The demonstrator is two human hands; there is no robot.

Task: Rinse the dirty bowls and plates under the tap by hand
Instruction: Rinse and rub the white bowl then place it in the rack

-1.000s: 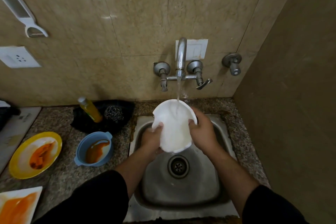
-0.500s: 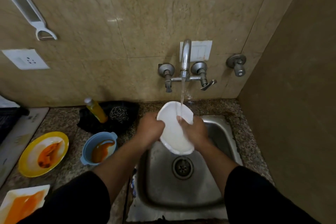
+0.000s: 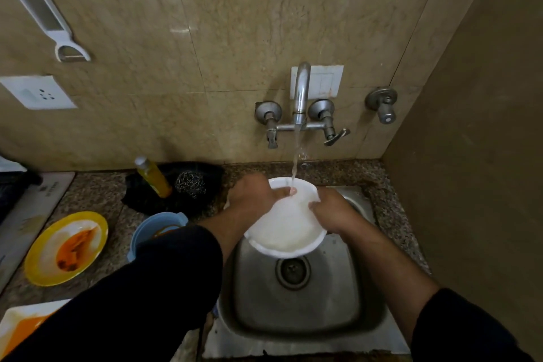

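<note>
A white bowl is held over the steel sink, tilted toward me, under the running tap. Water falls onto its far inner rim. My left hand grips the bowl's left rim, with fingertips reaching into the stream. Its right rim is held by my right hand. On the counter to the left wait a yellow plate with orange sauce, a blue bowl partly hidden by my left sleeve, and a white square plate smeared orange.
A yellow soap bottle and a steel scrubber lie on a black cloth behind the blue bowl. The sink drain lies below the bowl. A brown wall closes in on the right. A peeler hangs on the tiles.
My left hand moved up from the bowl's lower left edge to its upper left rim, into the water. The bowl turned flatter and lower over the sink.
</note>
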